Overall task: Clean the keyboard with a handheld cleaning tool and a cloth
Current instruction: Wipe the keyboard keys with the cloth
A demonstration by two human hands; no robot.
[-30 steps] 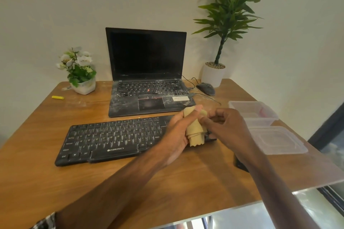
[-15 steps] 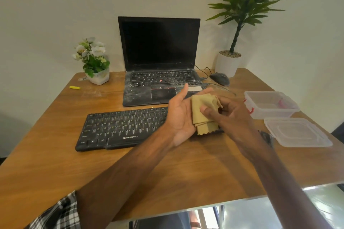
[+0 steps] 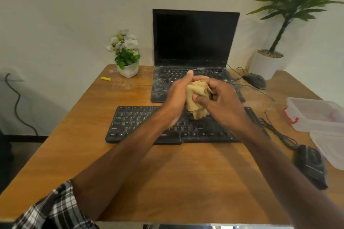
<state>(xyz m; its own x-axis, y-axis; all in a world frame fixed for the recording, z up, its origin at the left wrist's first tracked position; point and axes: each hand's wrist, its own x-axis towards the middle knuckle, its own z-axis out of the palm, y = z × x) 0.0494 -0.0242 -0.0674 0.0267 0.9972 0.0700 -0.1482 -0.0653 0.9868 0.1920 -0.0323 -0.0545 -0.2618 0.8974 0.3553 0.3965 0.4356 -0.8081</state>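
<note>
A tan cloth [image 3: 197,96] is bunched between both hands, above the black keyboard [image 3: 135,122] on the wooden desk [image 3: 186,182]. My left hand [image 3: 176,96] cups the cloth from the left with the thumb pointing up. From the right, my right hand [image 3: 221,98] grips the cloth with curled fingers. A dark handheld cleaning tool [image 3: 310,165] lies on the desk at the right, with its cable trailing toward the keyboard. The keyboard's middle is hidden behind my hands.
A dusty open laptop [image 3: 195,42] stands behind the keyboard. A small flower pot [image 3: 127,55] and a yellow piece [image 3: 106,78] are at the back left. A mouse [image 3: 255,81], a potted plant [image 3: 270,61], and a clear plastic box [image 3: 314,115] with its lid are on the right.
The camera has shifted, so the desk sits further right in view. Both hands have closed tighter around the cloth, bunching it up more.
</note>
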